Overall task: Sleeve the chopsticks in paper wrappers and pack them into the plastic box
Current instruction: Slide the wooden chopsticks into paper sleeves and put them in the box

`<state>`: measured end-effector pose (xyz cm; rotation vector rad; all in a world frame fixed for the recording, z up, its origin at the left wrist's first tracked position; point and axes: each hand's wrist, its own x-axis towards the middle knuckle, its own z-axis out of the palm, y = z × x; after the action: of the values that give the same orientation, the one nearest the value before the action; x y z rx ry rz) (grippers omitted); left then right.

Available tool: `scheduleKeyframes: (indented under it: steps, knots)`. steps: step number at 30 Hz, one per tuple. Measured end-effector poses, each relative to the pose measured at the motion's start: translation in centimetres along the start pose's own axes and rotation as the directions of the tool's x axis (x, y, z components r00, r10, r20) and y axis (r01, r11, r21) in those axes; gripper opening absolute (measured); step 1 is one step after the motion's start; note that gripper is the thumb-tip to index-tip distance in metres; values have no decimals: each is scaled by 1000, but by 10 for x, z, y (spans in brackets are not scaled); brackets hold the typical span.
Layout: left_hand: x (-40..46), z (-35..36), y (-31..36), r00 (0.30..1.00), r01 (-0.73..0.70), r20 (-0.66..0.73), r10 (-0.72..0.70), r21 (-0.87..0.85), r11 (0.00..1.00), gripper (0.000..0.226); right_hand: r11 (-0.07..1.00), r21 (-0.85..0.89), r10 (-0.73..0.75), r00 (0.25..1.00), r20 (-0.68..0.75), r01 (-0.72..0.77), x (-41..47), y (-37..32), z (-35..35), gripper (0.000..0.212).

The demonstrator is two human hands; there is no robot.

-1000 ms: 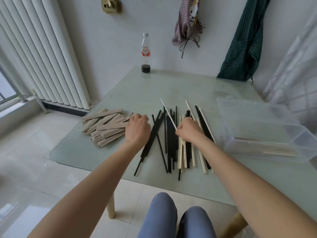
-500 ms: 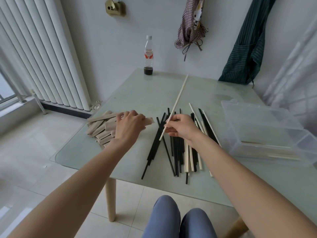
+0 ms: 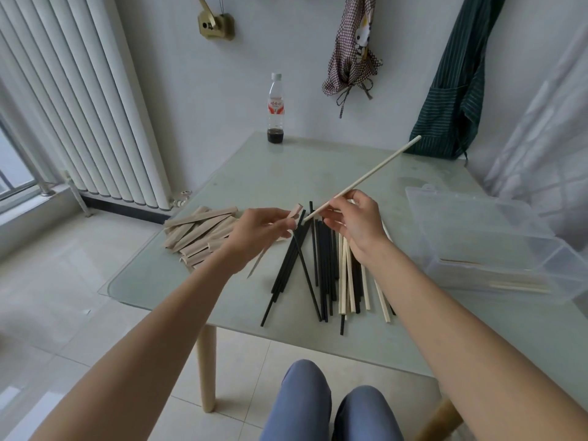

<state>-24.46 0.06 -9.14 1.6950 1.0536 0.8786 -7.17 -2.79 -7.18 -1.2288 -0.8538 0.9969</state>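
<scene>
Near frame centre, above the table (image 3: 397, 338): left hand (image 3: 254, 238) pinching one paper wrapper (image 3: 294, 213), fingers curled round it, open end aimed right; lower end poking out below the wrist. Right hand (image 3: 356, 224) pinching a pale chopstick (image 3: 375, 170) near its lower tip between thumb and fingertips, the long shaft slanting to the upper right. Tip just beside the wrapper mouth, not yet inside as far as visible. Likely trouble: a flattened mouth, so the tip snags or tears the paper; a grip so near the tip, leaving the long end free to swing and spoil the aim; only one stick in hand, if pairs are wanted. Below, loose black and pale chopsticks (image 3: 321, 268) fanned out; spare wrappers (image 3: 197, 233) piled left of centre; clear plastic box (image 3: 496, 249) open at right edge, a few pale sticks inside.
</scene>
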Motion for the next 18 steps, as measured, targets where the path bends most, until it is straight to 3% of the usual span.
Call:
scheduleKeyframes:
  steps: [4, 11, 18]
  knots:
    - [-3, 4, 4, 987, 61, 156, -49, -75, 995, 26, 999, 19, -27, 1000, 11, 27, -5, -7, -3, 11]
    - [-5, 14, 4, 960, 176, 257, -115, -227, 958, 26, 999, 4, -46, 998, 37, 46, -11, -10, -12, 8]
    - [-2, 19, 8, 959, 151, 269, -92, -205, 967, 29, 975, -214, -41, 993, 111, 64, -15, -4, -14, 12]
